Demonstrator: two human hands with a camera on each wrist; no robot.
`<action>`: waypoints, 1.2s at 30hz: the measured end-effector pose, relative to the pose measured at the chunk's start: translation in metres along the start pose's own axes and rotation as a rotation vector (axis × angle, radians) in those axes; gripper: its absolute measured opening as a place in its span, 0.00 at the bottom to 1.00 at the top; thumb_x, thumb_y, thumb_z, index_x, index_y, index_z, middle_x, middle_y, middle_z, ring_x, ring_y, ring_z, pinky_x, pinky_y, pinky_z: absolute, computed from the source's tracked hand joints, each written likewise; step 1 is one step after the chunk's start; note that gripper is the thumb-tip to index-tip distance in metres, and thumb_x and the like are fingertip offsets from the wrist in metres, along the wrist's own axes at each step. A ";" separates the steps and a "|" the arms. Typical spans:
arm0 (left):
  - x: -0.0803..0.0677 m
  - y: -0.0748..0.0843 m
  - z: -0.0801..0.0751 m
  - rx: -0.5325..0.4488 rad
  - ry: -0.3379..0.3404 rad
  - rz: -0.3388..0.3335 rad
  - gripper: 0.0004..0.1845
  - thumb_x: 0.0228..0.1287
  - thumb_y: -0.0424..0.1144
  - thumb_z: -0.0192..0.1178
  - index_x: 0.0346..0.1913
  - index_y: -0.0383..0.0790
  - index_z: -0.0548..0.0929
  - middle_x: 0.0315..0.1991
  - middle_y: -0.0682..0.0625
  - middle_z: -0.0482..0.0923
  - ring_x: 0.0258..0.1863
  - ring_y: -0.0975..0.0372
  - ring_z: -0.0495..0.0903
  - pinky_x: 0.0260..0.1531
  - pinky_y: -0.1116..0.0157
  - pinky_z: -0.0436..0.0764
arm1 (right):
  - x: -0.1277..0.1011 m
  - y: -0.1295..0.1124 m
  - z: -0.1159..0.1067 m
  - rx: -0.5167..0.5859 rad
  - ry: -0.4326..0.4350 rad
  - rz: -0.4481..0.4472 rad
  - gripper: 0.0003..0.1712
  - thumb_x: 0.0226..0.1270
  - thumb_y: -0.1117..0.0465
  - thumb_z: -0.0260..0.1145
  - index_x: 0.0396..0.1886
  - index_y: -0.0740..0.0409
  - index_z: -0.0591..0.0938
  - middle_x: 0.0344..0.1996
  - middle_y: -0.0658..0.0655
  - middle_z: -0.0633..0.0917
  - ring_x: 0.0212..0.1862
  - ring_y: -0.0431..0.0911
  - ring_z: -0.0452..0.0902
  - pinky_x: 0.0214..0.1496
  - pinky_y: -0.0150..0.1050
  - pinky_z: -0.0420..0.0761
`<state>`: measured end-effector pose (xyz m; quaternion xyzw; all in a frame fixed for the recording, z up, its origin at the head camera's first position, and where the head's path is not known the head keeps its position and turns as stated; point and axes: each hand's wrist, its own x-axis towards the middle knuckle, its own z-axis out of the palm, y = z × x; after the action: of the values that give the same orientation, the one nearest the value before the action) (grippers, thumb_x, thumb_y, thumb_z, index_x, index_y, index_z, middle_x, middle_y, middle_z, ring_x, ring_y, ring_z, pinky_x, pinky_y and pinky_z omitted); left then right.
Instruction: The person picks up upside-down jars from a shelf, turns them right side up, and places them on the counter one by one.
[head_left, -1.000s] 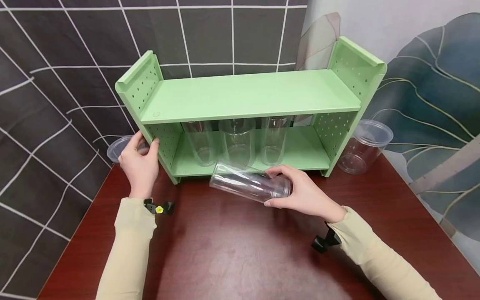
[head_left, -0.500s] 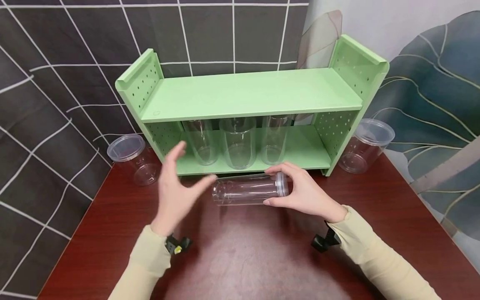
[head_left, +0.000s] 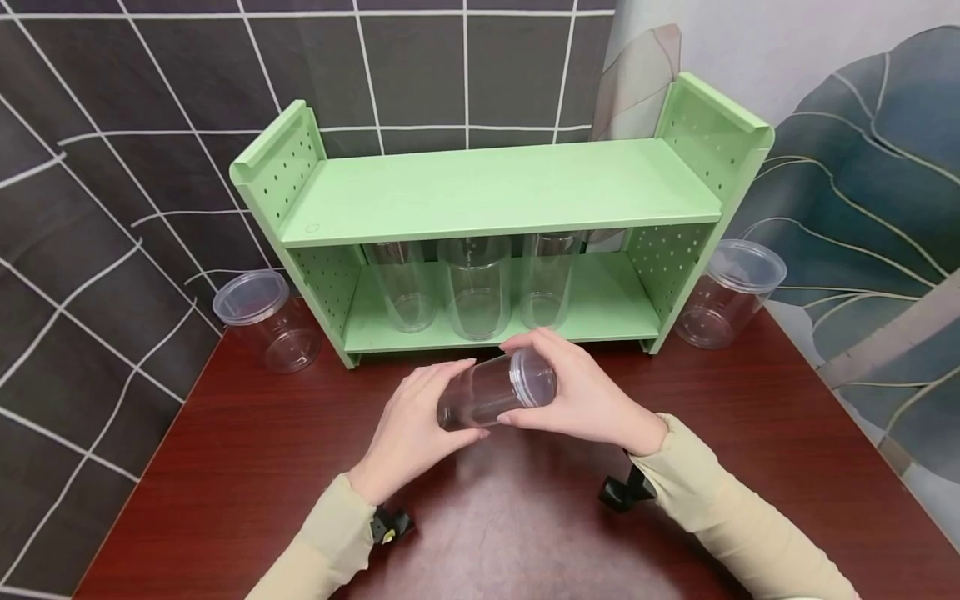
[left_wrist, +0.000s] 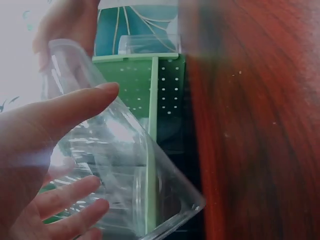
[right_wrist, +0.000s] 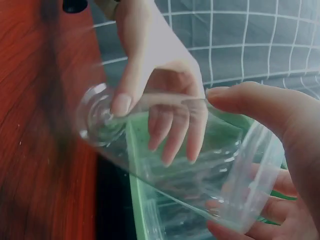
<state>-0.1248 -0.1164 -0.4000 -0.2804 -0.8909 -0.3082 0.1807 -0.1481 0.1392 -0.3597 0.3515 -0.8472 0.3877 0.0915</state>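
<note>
A clear plastic jar (head_left: 480, 392) lies tilted on its side in the air, just in front of the green shelf (head_left: 495, 187). My right hand (head_left: 581, 392) grips its lidded end, thumb on one side and fingers on the other. At the base end my left hand (head_left: 412, 425) holds it, its thumb below and fingers above in the head view. The right wrist view shows the left thumb against the jar's base, with the left fingers (right_wrist: 172, 132) behind the clear wall. The lid's translucent top faces right.
Three tall clear jars (head_left: 477, 292) stand on the lower shelf board. A wide lidded jar (head_left: 266, 321) is left of the shelf, another lidded jar (head_left: 727, 292) right of it. A dark red table (head_left: 510, 517) lies below; a tiled wall (head_left: 420, 75) rises behind.
My left hand has come from the shelf's left side to the jar and taken hold of its base end. The jar has turned, so its lid top shows, and shifted slightly left.
</note>
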 end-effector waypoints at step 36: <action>-0.029 -0.045 -0.042 -0.050 0.194 -0.325 0.52 0.42 0.51 0.84 0.71 0.41 0.70 0.57 0.43 0.80 0.56 0.49 0.78 0.54 0.43 0.78 | -0.017 -0.008 -0.080 0.072 0.756 0.099 0.40 0.51 0.79 0.75 0.67 0.69 0.74 0.65 0.62 0.77 0.66 0.48 0.72 0.67 0.40 0.72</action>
<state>-0.1235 -0.1845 -0.4035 -0.1062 -0.8949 -0.3809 0.2069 -0.1401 0.2022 -0.3077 0.1452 -0.7555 0.5235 0.3662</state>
